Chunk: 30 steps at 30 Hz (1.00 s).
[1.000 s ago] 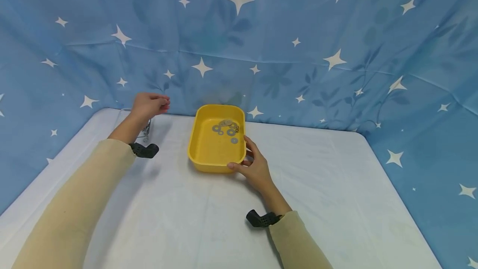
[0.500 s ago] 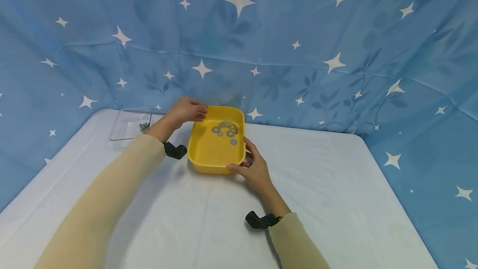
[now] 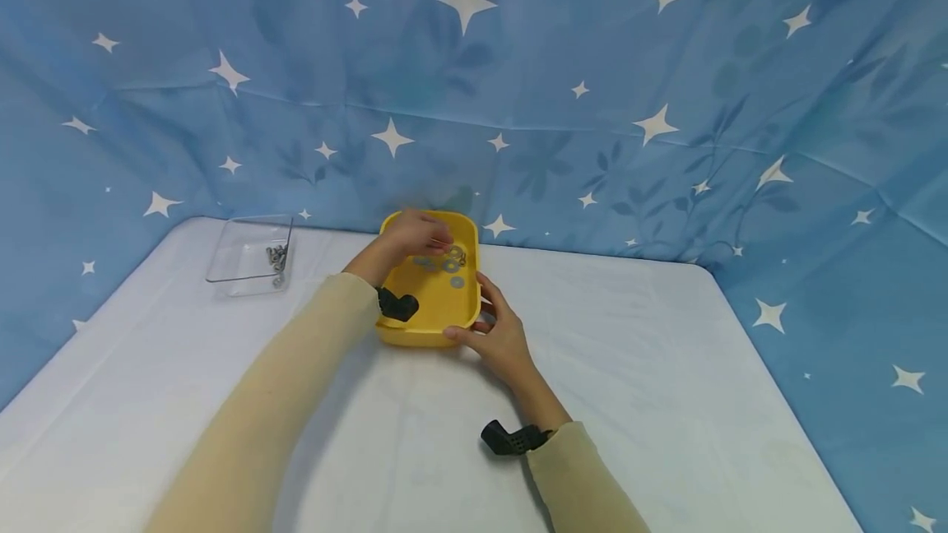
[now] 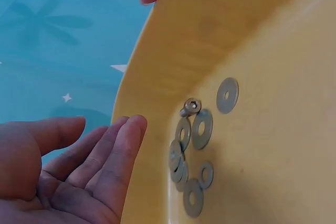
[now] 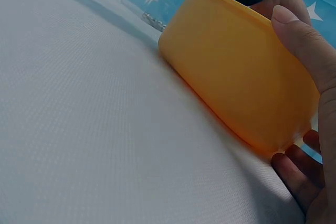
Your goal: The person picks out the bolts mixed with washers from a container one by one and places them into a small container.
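Observation:
A yellow tray stands on the white table with several flat metal washers at its far end. My left hand hovers over those washers, holding nothing. In the left wrist view the left hand lies palm up with relaxed fingers beside the washers and a small screw. My right hand grips the tray's near right corner. The right wrist view shows the right hand with its thumb on the yellow tray rim and its fingers under the wall.
A clear plastic box holding a few screws sits at the table's far left, also seen as the clear box. A blue starred cloth hangs close behind and beside the table.
My left hand has moved right, from above the clear box to over the washers in the yellow tray. My right hand has stayed on the tray's corner.

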Motion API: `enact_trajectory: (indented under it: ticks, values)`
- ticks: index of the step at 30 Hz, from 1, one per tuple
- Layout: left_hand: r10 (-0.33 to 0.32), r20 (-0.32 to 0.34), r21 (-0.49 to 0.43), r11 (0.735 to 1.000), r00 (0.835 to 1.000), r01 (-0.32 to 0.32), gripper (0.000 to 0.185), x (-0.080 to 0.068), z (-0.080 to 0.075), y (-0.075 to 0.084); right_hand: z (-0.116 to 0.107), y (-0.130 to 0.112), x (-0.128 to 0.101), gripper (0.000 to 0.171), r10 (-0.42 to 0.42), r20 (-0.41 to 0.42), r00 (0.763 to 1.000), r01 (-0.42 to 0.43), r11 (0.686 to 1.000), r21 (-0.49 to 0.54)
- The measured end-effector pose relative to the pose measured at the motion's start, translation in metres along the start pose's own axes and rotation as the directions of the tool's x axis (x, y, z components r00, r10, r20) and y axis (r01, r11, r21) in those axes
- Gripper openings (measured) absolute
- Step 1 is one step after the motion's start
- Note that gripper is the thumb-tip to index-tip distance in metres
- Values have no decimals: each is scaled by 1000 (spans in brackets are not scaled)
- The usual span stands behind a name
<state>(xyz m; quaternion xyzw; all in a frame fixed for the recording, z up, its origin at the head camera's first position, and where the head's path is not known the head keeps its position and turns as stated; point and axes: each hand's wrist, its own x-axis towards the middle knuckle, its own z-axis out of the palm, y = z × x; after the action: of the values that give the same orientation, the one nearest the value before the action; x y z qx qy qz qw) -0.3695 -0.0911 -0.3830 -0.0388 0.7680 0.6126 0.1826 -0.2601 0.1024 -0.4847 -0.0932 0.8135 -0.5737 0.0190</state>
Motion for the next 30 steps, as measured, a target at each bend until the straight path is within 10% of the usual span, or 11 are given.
enact_trajectory:
  ticks: [30]
  values:
    - [-87,30,0,996,996,87,37,41,24,-25,-2,-1,-1,93,-18,13,1000,18,1000,5]
